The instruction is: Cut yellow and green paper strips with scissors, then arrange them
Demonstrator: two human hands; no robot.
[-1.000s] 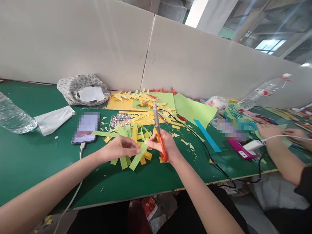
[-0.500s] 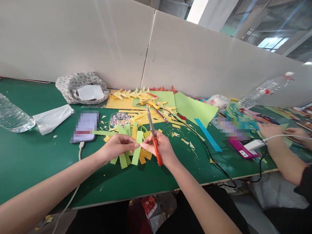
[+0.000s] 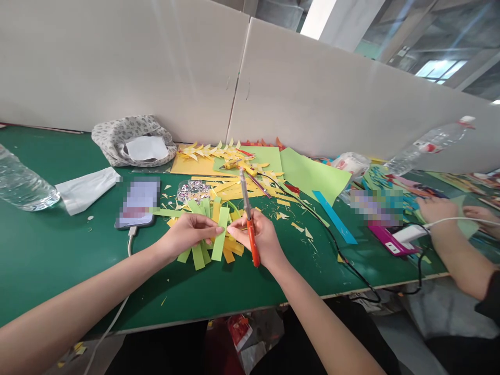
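Observation:
My left hand (image 3: 191, 234) pinches a light green paper strip (image 3: 220, 240), held nearly upright between thumb and fingertips. Close to the strip's right edge are the fingertips of my right hand (image 3: 255, 237); whether they touch it I cannot tell. Orange-handled scissors (image 3: 252, 242) rest in my right hand, the metal blades pointing up and away. Underneath both hands lies a pile of green strips (image 3: 197, 258) and yellow strips (image 3: 233, 247). Small shiny rhinestones (image 3: 193, 191) sit in clear packaging just behind the pile.
A phone (image 3: 138, 203) on a white cable lies left, near a water bottle (image 3: 29, 179) and a cloth bag (image 3: 133, 140). Behind are a yellow glue gun (image 3: 240, 165) and green sheets (image 3: 312, 174). Right are a blue strip (image 3: 335, 217), a black cord, a magenta power strip (image 3: 390, 242) and another person's hands.
My right fingertips have drawn slightly away from the strip. The scissors have tilted a little more upright. The other person's far hand has shifted slightly.

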